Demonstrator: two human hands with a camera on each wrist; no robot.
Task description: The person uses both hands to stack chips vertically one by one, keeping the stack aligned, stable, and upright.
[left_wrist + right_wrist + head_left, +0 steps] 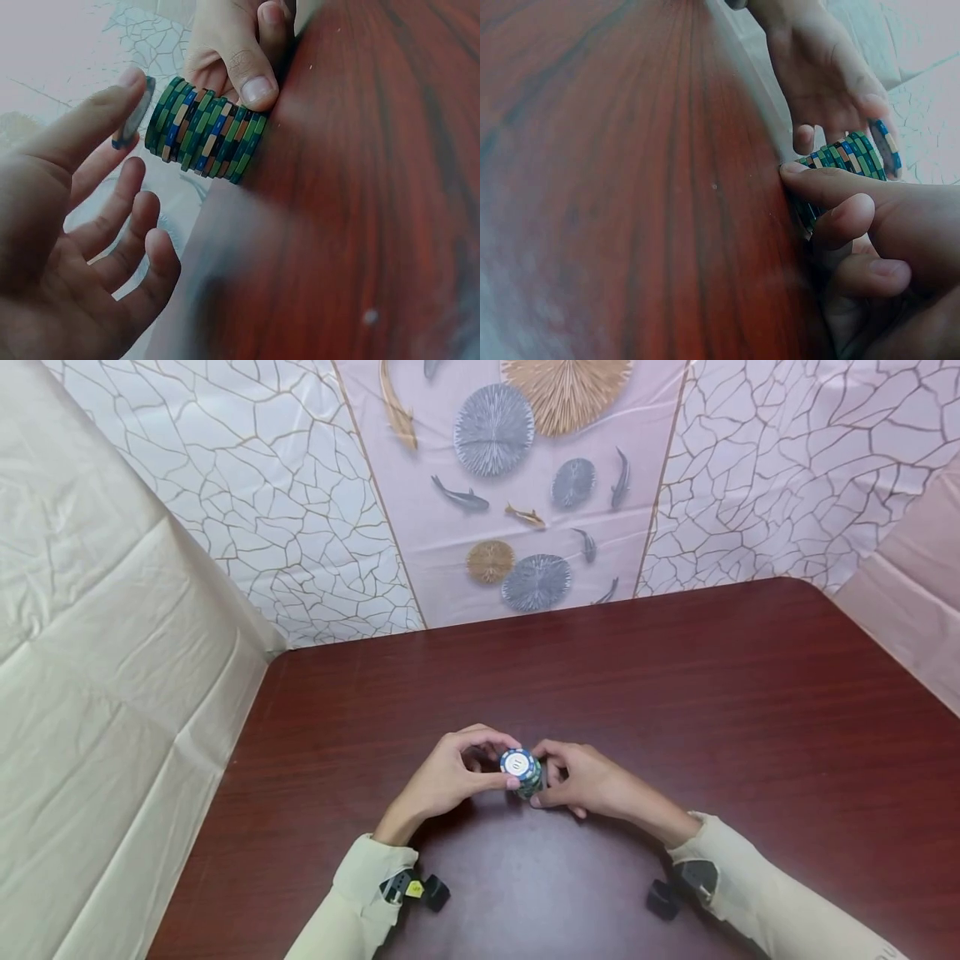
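A stack of poker chips [529, 787], mostly green with some blue and orange-edged ones, stands upright on the table between the hands. My left hand [447, 777] pinches a single blue-edged chip [517, 763] between thumb and fingertips; its white centre shows a 10. In the left wrist view a small gap separates this chip [135, 116] from the top of the stack [202, 131], and the other left fingers curve loosely below. Holding the stack low, near the tabletop, my right hand [596, 782] has its thumb on one side; its fingers partly hide behind the chips.
The dark red wooden table [637, 693] reaches back to a patterned cloth wall [495, 493]. Pale cloth [112, 677] hangs along the left, and more fabric [911, 585] along the right. Dark straps with small black devices [435, 893] sit on both wrists.
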